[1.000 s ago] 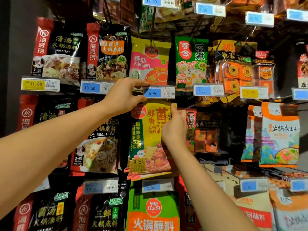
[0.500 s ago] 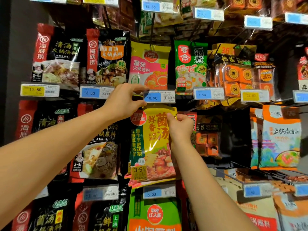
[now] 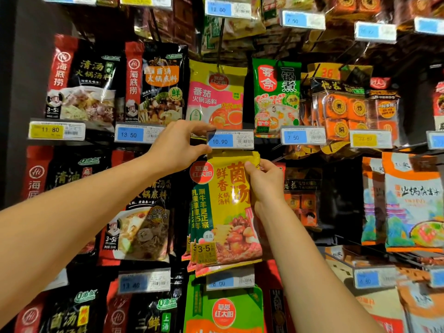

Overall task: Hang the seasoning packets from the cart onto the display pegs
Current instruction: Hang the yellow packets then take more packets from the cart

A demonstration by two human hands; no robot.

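Left hand (image 3: 177, 145) is raised to the shelf, thumb and forefinger pinching the left end of the 10.90 tag (image 3: 230, 140), a blue price label in a clear holder

Right hand (image 3: 264, 186) pinches the top right corner of the yellow packet (image 3: 228, 212) between thumb and curled fingers; the packet top sits just under the 10.90 tag, cannot tell if its hole is on a peg

The yellow packet reads 鲜香菌汤 火锅汤料, with a red 草原红太阳 roundel and a 3-5 sticker low down; edges of at least 2 more like it show behind, offset to the left

Row above, left to right, 4 readable packs:
- Haidilao 清汤 pack (image 3: 81, 80), black and red, 海底捞 down the side
- Haidilao orange-label pack (image 3: 156, 82), 火锅底料
- tomato pack (image 3: 216, 97), 番茄火锅汤料
- green pack (image 3: 276, 94), 一锅煮, 清汤

Other price labels at that level:
- 11.80 tag (image 3: 56, 129), yellow
- 13.50 tag (image 3: 139, 134), blue
- 7.50 tag (image 3: 302, 137), blue
- a yellow tag (image 3: 370, 139) further right, too blurred to read surely

Lower row has the 13.40 tag (image 3: 144, 282) and the 6.00 tag (image 3: 229, 282), with a lower green packet (image 3: 223, 311) marked 草原红太阳 beneath the second
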